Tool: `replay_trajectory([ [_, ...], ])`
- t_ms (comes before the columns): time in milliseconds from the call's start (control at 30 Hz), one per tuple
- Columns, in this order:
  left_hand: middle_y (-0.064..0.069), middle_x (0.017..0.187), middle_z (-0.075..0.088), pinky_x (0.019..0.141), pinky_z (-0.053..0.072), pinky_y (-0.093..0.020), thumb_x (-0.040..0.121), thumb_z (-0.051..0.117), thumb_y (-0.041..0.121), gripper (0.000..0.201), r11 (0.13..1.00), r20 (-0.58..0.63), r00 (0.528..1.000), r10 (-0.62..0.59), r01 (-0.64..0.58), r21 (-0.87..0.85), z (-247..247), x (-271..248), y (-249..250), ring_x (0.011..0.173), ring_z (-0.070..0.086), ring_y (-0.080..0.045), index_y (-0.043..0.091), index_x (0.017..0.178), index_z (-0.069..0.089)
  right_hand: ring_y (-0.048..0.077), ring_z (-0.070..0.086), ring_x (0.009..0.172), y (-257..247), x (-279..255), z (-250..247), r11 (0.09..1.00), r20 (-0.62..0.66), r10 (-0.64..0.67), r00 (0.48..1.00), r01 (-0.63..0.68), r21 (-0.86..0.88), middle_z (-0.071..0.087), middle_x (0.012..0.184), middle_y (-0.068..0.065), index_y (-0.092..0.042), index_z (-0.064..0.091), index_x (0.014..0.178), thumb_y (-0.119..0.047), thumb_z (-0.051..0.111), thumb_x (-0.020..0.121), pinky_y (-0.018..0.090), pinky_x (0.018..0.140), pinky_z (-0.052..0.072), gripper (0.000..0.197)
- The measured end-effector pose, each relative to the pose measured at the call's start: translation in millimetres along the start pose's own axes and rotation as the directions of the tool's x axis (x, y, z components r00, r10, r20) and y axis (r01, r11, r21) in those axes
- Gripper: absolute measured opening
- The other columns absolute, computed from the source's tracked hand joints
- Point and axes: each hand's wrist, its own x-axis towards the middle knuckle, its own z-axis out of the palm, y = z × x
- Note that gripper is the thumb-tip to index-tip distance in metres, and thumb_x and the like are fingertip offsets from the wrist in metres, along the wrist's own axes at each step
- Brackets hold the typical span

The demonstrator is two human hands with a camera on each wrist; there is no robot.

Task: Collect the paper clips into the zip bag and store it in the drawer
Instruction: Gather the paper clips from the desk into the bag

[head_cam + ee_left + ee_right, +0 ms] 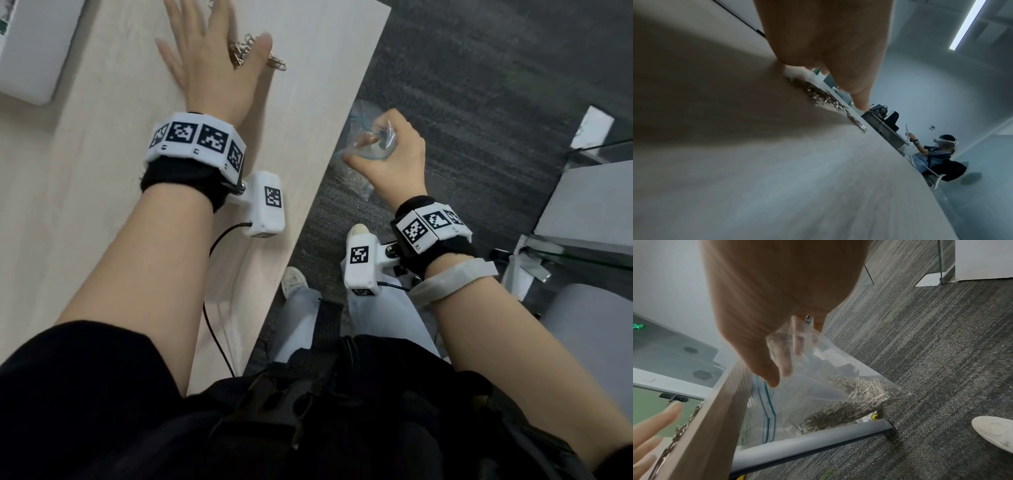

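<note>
My left hand (212, 58) lies flat on the light wooden table (102, 205) with straight, spread fingers. A small heap of metal paper clips (255, 54) sits between its thumb and forefinger near the table's right edge; the clips (818, 95) show under the palm in the left wrist view. My right hand (387, 154) grips the crumpled top of a clear zip bag (363, 137) beside and below the table edge. The bag (818, 394) hangs open with a blue zip strip, and many paper clips (855, 399) lie in its bottom corner.
A white flat device (34, 51) lies at the table's far left. Dark grey carpet (479, 85) spreads to the right. A grey bar (807, 444) runs under the table. White cabinets (589, 205) stand at the right. Another person (937, 155) sits at a far desk.
</note>
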Motion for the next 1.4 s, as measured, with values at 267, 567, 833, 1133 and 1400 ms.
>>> replay_trajectory([
  [267,-0.007,0.133,0.049,0.105,0.022,-0.009,0.075,0.062,0.039,0.050,0.971,-0.084,0.995,0.062,-0.079,-0.227,9.4,6.0,-0.6,0.121,0.040,-0.009,0.004,0.111,0.061,0.031,0.060,0.087,0.8,5.8,-0.8,1.000,-0.024,-0.003,1.000,0.003,0.001,0.066,0.085,0.013,-0.037,0.037,0.069,-0.046,0.074,0.059,0.048,0.081,0.050,0.039],
  [567,-0.005,0.100,0.064,0.081,0.029,-0.002,0.074,0.066,0.030,0.022,0.976,-0.082,0.992,0.091,-0.105,-0.190,1.9,-28.6,7.1,0.103,0.052,-0.020,0.016,0.091,0.073,0.030,0.060,0.088,-1.5,3.4,-0.9,1.000,0.000,0.013,1.000,-0.013,0.008,0.066,0.086,0.014,-0.035,0.037,0.069,-0.046,0.068,0.057,0.046,0.081,0.050,0.034],
  [833,-0.011,0.157,0.009,0.120,0.004,-0.039,0.096,0.042,0.036,0.058,0.997,0.110,0.992,0.067,-0.070,0.022,-5.1,-11.6,6.5,0.146,0.001,-0.028,0.007,0.144,0.026,0.031,0.060,0.089,2.2,1.1,0.4,1.000,0.004,0.015,1.000,-0.015,0.009,0.065,0.088,0.016,-0.038,0.038,0.070,-0.047,0.070,0.057,0.046,0.081,0.050,0.035],
  [1133,-0.001,0.149,0.036,0.114,0.014,-0.025,0.095,0.047,0.034,0.047,0.993,0.084,0.991,0.101,-0.095,-0.074,-2.9,-44.1,2.2,0.142,0.021,-0.018,0.011,0.136,0.044,0.029,0.058,0.086,-0.3,-3.4,-3.2,1.000,0.007,-0.009,1.000,0.009,0.004,0.065,0.086,0.016,-0.035,0.036,0.069,-0.047,0.069,0.057,0.039,0.080,0.045,0.037],
  [1400,0.001,0.122,0.058,0.104,0.032,-0.038,0.083,0.055,0.049,0.040,0.991,-0.047,0.996,0.075,-0.080,-0.111,-9.3,-56.7,-12.3,0.122,0.043,-0.021,0.024,0.113,0.064,0.030,0.060,0.087,5.5,-13.9,-4.9,1.000,0.020,-0.012,1.000,0.013,-0.007,0.066,0.087,0.016,-0.037,0.036,0.069,-0.046,0.067,0.055,0.039,0.079,0.048,0.035],
])
